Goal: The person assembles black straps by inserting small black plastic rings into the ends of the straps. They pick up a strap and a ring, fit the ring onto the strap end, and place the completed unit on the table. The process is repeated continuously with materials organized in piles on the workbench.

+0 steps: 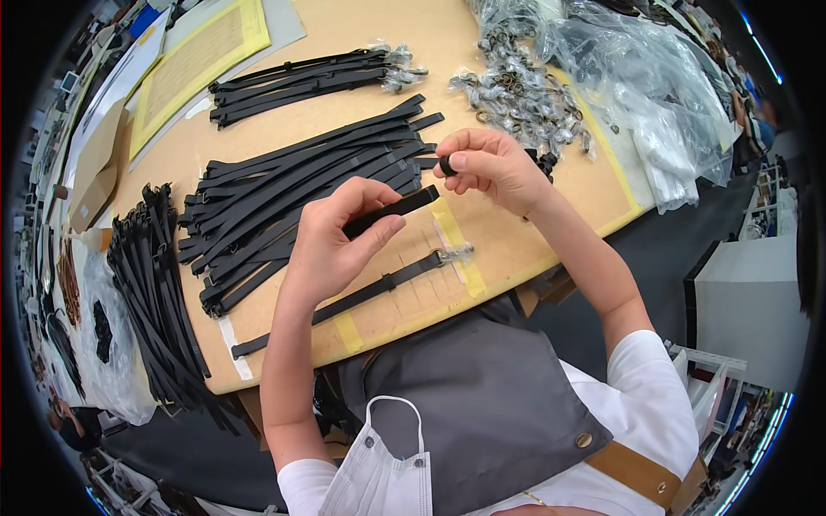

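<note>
- The left hand [331, 245] is closed around a black strap [391, 211], thumb under and fingers [366, 196] over it, with the strap's free end sticking out toward the right hand.
- The right hand [490, 168] pinches a small black loop [447, 165] between thumb and fingertips, held above the bench [482, 52] just beyond the strap's end; the loop is tiny, so it may be a slider or a ring.
- Below the hands, one finished strap [361, 297] with a metal clip at its end lies flat across strips of yellow tape [456, 245] on the bench.
- A pile of loose black straps [292, 185] lies beside the left hand; a smaller bundle [301, 79] sits farther back.
- A heap of metal clips in clear wrappers [520, 99] lies behind the right hand.
- More straps [159, 292] hang over the bench's left edge.
</note>
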The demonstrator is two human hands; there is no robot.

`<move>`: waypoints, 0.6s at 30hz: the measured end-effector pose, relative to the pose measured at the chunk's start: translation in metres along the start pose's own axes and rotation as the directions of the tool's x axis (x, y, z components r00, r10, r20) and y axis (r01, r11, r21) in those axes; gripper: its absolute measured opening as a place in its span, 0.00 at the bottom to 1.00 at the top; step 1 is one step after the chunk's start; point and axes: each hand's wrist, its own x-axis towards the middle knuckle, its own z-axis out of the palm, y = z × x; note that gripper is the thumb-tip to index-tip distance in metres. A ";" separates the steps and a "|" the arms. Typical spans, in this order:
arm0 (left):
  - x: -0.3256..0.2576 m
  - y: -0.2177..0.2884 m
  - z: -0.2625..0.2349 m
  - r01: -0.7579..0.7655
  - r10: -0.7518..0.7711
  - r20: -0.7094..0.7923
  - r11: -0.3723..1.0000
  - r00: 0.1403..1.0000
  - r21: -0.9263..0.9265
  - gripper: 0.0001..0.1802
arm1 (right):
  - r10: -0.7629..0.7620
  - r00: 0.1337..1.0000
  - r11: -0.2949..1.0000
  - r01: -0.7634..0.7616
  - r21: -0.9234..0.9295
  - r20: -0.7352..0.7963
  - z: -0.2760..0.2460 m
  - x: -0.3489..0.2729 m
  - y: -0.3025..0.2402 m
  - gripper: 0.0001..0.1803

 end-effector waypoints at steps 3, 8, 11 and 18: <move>-0.001 -0.014 0.006 -0.060 0.057 -0.068 0.997 0.996 -0.047 0.12 | 0.054 0.997 0.952 -0.069 0.300 0.059 0.001 0.003 0.011 0.12; -0.002 -0.018 0.006 0.008 -0.007 -0.061 1.000 0.998 0.025 0.13 | 0.052 0.986 0.912 -0.112 0.394 0.159 0.004 0.003 0.022 0.12; 0.000 -0.022 0.010 0.011 -0.007 -0.108 0.999 0.994 0.042 0.12 | 0.083 0.986 0.913 -0.134 0.385 0.146 0.004 0.003 0.030 0.12; 0.005 -0.026 0.017 -0.033 0.052 -0.179 0.994 0.982 0.108 0.11 | 0.147 0.982 0.905 -0.182 0.385 0.118 0.006 0.005 0.033 0.12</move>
